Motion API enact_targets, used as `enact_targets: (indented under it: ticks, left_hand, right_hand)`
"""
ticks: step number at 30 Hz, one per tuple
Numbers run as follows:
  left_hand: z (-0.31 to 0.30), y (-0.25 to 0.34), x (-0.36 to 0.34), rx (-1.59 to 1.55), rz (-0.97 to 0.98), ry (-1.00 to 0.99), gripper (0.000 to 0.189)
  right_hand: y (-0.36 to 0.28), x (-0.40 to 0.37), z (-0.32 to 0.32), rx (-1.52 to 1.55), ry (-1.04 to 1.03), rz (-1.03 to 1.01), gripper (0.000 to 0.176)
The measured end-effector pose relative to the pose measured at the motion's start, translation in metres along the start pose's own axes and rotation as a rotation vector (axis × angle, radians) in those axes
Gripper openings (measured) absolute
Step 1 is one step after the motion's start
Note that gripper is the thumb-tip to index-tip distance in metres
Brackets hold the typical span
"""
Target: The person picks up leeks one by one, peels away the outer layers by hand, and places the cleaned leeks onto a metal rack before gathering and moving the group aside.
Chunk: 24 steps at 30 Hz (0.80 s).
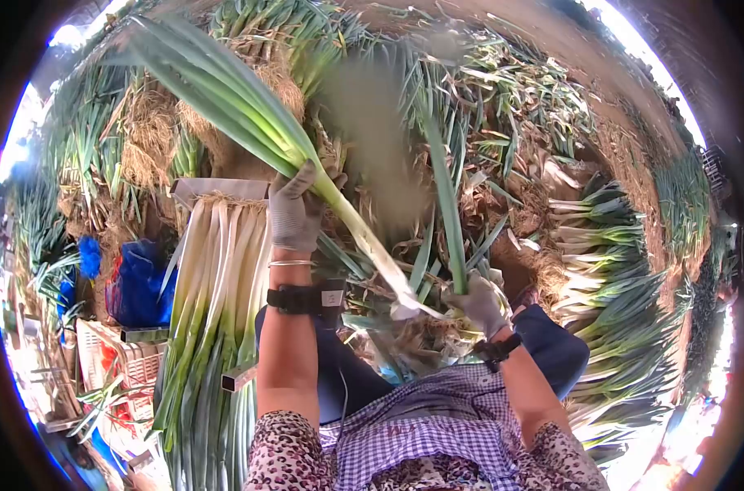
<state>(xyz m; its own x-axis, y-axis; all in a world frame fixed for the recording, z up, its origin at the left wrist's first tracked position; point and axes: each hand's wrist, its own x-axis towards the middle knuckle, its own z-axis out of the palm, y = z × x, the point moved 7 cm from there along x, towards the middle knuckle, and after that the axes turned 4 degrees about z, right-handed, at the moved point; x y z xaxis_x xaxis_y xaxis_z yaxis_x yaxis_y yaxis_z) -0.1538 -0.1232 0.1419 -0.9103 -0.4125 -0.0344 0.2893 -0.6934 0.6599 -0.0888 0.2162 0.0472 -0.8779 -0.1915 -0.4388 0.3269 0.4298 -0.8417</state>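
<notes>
My left hand point(297, 209), in a grey glove, is closed around a large leek point(339, 204) where its green leaves meet the pale stalk. The leaves fan out to the upper left, and the white root end slants down to the right. My right hand point(482, 304), also gloved, is closed on a long green leaf point(450, 204) that stands upright from it, close to the leek's root end. Beside my left hand, a bundle of leeks point(220, 278) hangs roots up over a metal stand point(216, 188).
Trimmed leeks point(601, 303) lie in a long row at the right. Uncleaned leeks with brown roots point(147, 147) are piled across the back. At the left are a blue net bag point(139, 282) and a pale plastic crate point(135, 368). Loose leaves surround my knees.
</notes>
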Motion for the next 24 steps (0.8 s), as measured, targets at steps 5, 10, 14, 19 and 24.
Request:
enact_targets:
  ticks: [5,10,14,19,24]
  left_hand:
    - [0.011,-0.01,-0.012,-0.142,-0.007,-0.197,0.03]
    - [0.01,-0.018,-0.011,-0.292,-0.047,-0.195,0.049]
    - [0.026,-0.013,-0.016,-0.314,-0.065,-0.297,0.052]
    - [0.034,-0.02,-0.021,-0.422,-0.206,-0.456,0.054]
    - [0.032,-0.021,-0.028,-0.288,-0.201,-0.429,0.059]
  right_hand:
    - [-0.117,-0.015,0.023,-0.306,0.209,-0.385,0.047]
    - [-0.143,0.015,0.096,0.244,-0.143,-0.321,0.037]
    - [-0.146,0.014,0.107,0.395,-0.216,-0.267,0.03]
    - [-0.126,0.018,0.129,0.909,-0.483,0.169,0.022]
    - [-0.035,0.019,0.155,-0.384,-0.803,-0.16,0.034]
